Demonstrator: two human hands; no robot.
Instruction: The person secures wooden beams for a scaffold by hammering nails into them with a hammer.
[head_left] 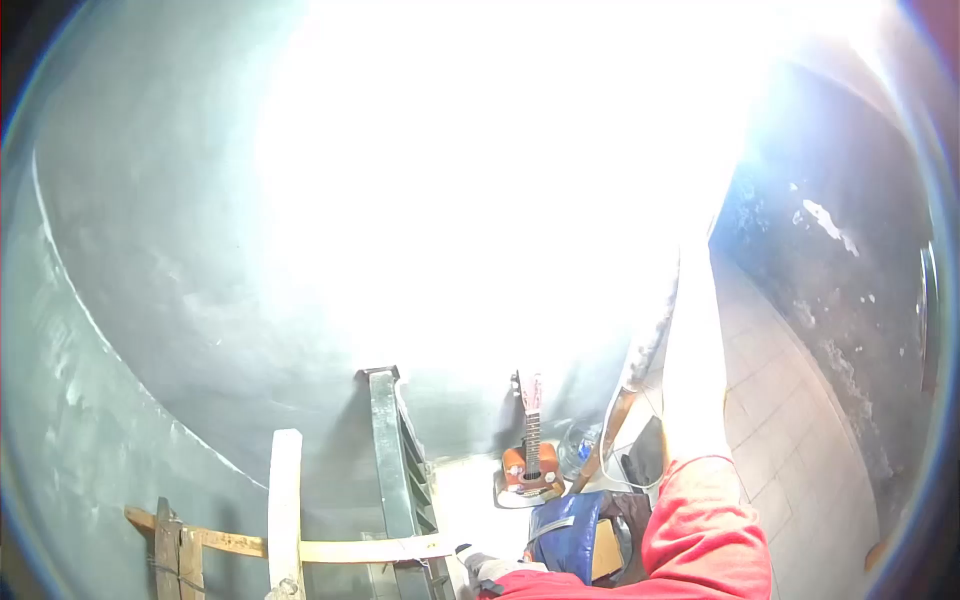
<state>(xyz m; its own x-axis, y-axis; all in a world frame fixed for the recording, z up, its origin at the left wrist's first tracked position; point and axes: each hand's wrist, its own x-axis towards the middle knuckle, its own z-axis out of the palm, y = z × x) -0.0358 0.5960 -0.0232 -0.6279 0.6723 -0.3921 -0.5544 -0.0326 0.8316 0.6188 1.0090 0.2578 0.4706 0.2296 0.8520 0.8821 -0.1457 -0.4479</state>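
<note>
Wood plank (340, 548) is lying flat across a board (285, 490) and a green frame (392, 450), maybe as a step. The left hand (478, 563) is sitting right at its end; open or closed, one cannot tell. The right arm (700, 520) in a red sleeve is reaching up into bright light that is hiding the right hand. One small guitar (530, 455) is leaning on the wall (150, 300) so it is not falling, beside a bottle (578, 445) and a blue bag (565, 530).

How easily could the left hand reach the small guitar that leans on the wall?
Probably not from here. The left hand rests by the wooden plank, and the guitar appears to stand well below it, on the floor.
</note>
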